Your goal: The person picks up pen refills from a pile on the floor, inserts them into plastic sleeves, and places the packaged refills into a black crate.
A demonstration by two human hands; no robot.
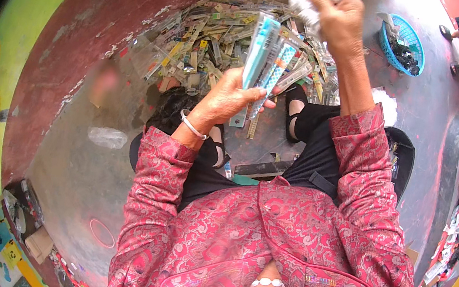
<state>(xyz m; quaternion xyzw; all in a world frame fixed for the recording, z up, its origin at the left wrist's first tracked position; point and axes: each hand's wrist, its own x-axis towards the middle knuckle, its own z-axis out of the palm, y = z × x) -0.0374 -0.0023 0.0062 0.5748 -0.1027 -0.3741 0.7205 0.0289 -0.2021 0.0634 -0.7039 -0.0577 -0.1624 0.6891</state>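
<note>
The left hand [228, 96] is clamped on a fan of about 4 long blue-and-clear plastic toothbrush packs [268, 53]. The right hand [336, 10] is closed around 1 crumpled clear plastic wrapper [304, 6]. Below lies 1 heap of flat packs [209, 44] on grey concrete floor [75, 167]; 1 blue plastic basket [404, 44] sits well apart.

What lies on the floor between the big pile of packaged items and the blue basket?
In the head view, the raised right hand and forearm cover most of the stretch between the pile and the blue basket; what shows beyond them is bare grey floor.
</note>
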